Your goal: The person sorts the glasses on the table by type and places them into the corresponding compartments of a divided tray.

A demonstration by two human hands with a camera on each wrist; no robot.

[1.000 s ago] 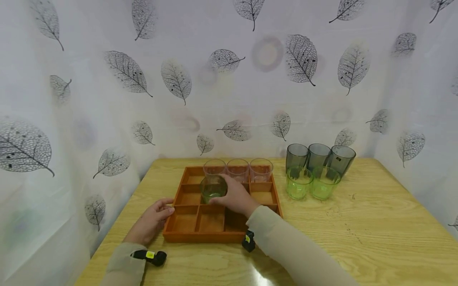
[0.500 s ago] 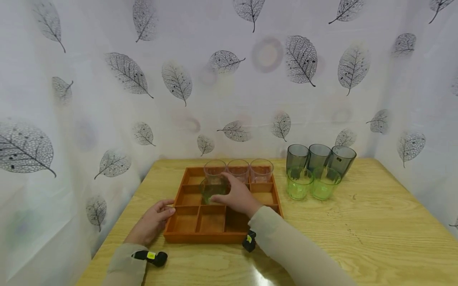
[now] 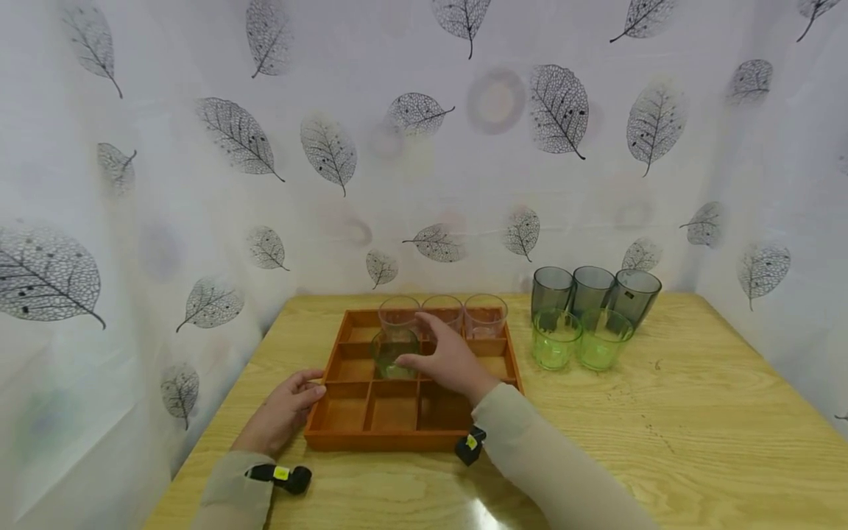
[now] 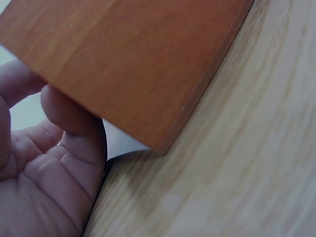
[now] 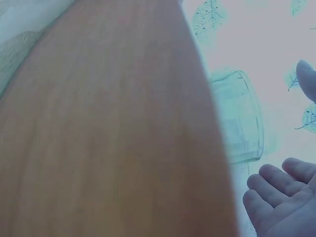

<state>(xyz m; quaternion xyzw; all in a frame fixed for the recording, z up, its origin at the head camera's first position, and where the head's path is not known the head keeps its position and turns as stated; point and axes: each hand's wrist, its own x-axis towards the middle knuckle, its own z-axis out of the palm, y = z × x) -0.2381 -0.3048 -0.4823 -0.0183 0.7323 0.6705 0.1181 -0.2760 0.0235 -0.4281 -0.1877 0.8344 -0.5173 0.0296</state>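
Observation:
My right hand (image 3: 453, 361) is held beside a green glass (image 3: 391, 357), thumb and fingers spread apart from it. The glass stands upright in the middle compartment of the orange-brown wooden tray (image 3: 371, 442); its base is partly hidden by the divider. In the right wrist view the open fingers (image 5: 276, 185) show next to the tray wall, with a glass (image 5: 242, 121) beyond. At the tray's left side rests my left hand (image 3: 278, 412), its thumb and fingers touching the outer wall. The left wrist view shows the thumb (image 4: 74, 113) near the tray's corner.
Along the tray's back row stand three clear, pinkish glasses (image 3: 486, 318). Right of the tray, two light green glasses (image 3: 555, 342) stand before three tall grey glasses (image 3: 552, 291). A leaf-print curtain (image 3: 430, 169) hangs behind the wooden table (image 3: 662, 427).
My right hand has let go of the green glass and moved slightly right, away from it. The glass stays in the tray's middle compartment. My left hand keeps its place.

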